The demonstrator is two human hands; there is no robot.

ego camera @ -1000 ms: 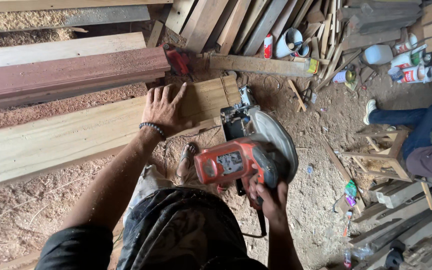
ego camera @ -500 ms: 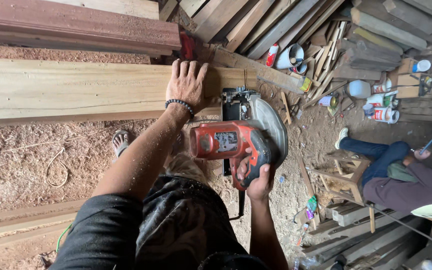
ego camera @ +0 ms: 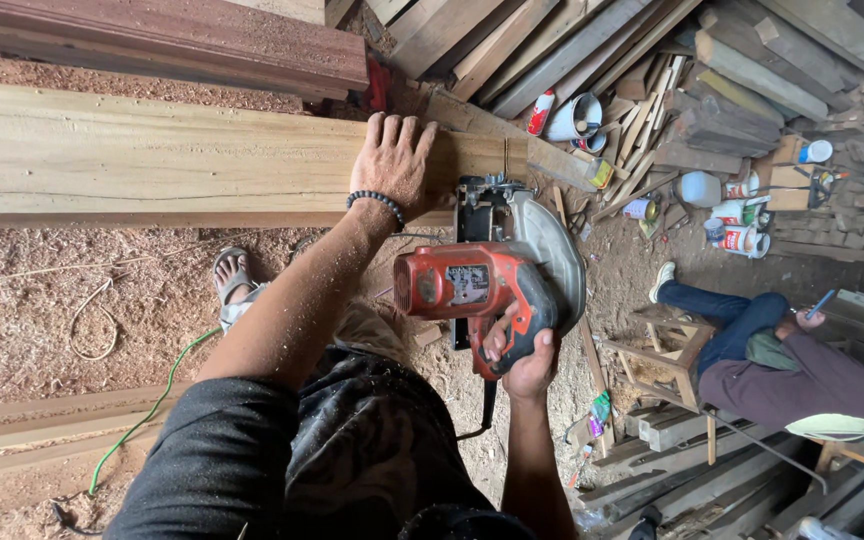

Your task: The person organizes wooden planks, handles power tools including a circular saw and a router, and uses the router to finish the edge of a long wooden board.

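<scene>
A long pale wooden plank (ego camera: 152, 150) lies across the view over sawdust-covered ground. My left hand (ego camera: 392, 160), with a dark bead bracelet at the wrist, presses flat on the plank near its right end. My right hand (ego camera: 522, 365) grips the black handle of a red circular saw (ego camera: 482, 280). The saw's grey blade guard and base sit at the near edge of the plank, just right of my left hand. A black cord hangs from the saw's handle.
A reddish plank (ego camera: 172, 40) lies beyond the pale one. Stacked boards and offcuts (ego camera: 652, 60), cans and bottles (ego camera: 732, 215) fill the upper right. Another person (ego camera: 782, 350) sits at the right on a low wooden stool. A green cable (ego camera: 152, 410) crosses the sawdust.
The view has shifted so the plank sits higher and more level. My left hand stays pressed on the plank, and the saw has come closer to the plank's edge.
</scene>
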